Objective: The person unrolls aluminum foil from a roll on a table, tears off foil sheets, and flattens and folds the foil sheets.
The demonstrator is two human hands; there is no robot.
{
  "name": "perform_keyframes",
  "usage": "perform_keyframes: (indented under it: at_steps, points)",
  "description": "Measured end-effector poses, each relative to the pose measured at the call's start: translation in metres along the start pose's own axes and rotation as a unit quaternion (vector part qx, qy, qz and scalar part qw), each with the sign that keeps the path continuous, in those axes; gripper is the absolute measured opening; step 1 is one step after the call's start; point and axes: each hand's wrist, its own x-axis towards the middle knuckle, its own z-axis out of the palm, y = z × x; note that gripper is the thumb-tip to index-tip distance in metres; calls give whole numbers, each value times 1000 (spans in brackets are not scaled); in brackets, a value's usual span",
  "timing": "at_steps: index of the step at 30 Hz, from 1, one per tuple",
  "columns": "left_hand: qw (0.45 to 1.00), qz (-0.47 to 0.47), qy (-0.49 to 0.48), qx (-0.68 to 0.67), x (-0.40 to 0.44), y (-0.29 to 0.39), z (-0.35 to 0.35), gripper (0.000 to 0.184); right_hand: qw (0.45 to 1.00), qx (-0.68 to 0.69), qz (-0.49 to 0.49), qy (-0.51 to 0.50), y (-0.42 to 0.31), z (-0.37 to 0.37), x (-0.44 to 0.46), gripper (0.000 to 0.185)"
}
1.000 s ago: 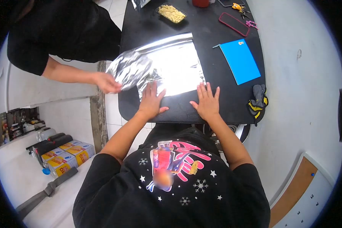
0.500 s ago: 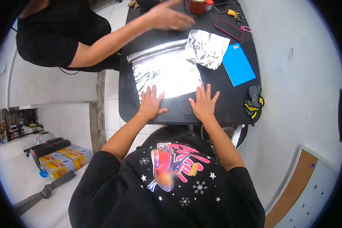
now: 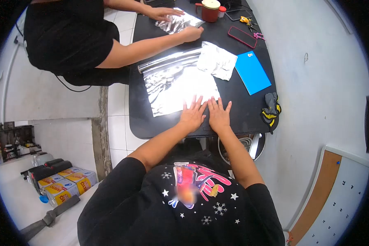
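Note:
A sheet of aluminum foil [image 3: 168, 88] lies unrolled on the black table [image 3: 242, 117], its roll [image 3: 168, 61] along the far side. My left hand [image 3: 192, 115] rests flat with fingers spread, fingertips on the sheet's near edge. Close beside it, my right hand [image 3: 219, 116] lies open too, its fingertips at the sheet's near right corner. A separate crumpled piece of foil [image 3: 217, 60] overlaps the roll's right end. Farther back, another person's hands [image 3: 180, 24] are on a second piece of foil [image 3: 178, 25].
Right of the foil lies a blue notebook [image 3: 252, 73], with grey and yellow gloves [image 3: 270, 110] at the table's right edge. Beyond are a red-framed phone-like object [image 3: 242, 37], a red mug [image 3: 210, 11] and keys [image 3: 252, 25]. The co-worker's arm [image 3: 147, 49] reaches over from the left.
My left hand has slid right along the foil's near edge, now close to my right hand. The other person's hands are now on a foil piece at the back.

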Motion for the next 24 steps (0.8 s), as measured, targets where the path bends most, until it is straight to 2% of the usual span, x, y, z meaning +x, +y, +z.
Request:
perform_keyframes:
  at_steps: [9, 20, 24]
  points:
    - [997, -79, -6, -4, -48, -16, 1, 72, 998, -55, -2, -33, -1, 3, 4, 53]
    - [987, -150, 59, 3, -118, -59, 4, 74, 996, -76, -22, -32, 3, 1, 4, 51]
    - [985, -166, 50, 6, -132, -68, 1, 74, 996, -73, -17, -51, 1, -4, 5, 53]
